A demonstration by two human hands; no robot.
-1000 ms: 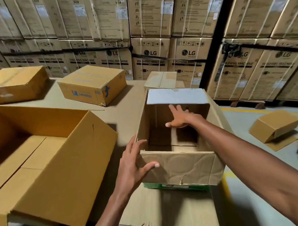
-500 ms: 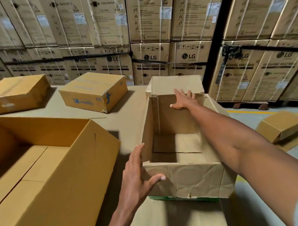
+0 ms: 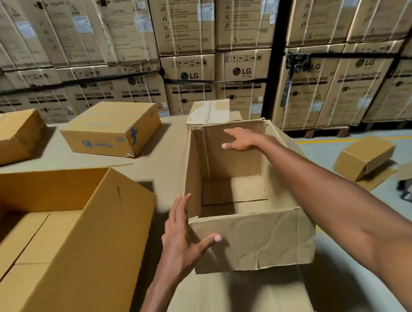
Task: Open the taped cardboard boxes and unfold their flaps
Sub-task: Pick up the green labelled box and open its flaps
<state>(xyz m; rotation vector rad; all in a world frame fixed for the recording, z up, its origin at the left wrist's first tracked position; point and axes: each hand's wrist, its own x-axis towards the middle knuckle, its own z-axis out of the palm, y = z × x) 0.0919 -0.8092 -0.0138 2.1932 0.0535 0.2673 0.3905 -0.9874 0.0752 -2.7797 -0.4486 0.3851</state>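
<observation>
This is a warehouse — a storage hall for boxed appliances. Across the top of the frame, tall strapped cartons (image 3: 190, 84) printed "LG" and "WASHING MACHINE" stand stacked in rows, those at upper right resting on a pallet (image 3: 325, 131). At right a grey concrete floor (image 3: 321, 151) carries a yellow painted line (image 3: 354, 139) — and a loose cardboard box (image 3: 364, 158) lies on it.

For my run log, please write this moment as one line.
stage: unfolding flaps | open crumpled box | left hand open at near corner | right hand open over far wall
</observation>
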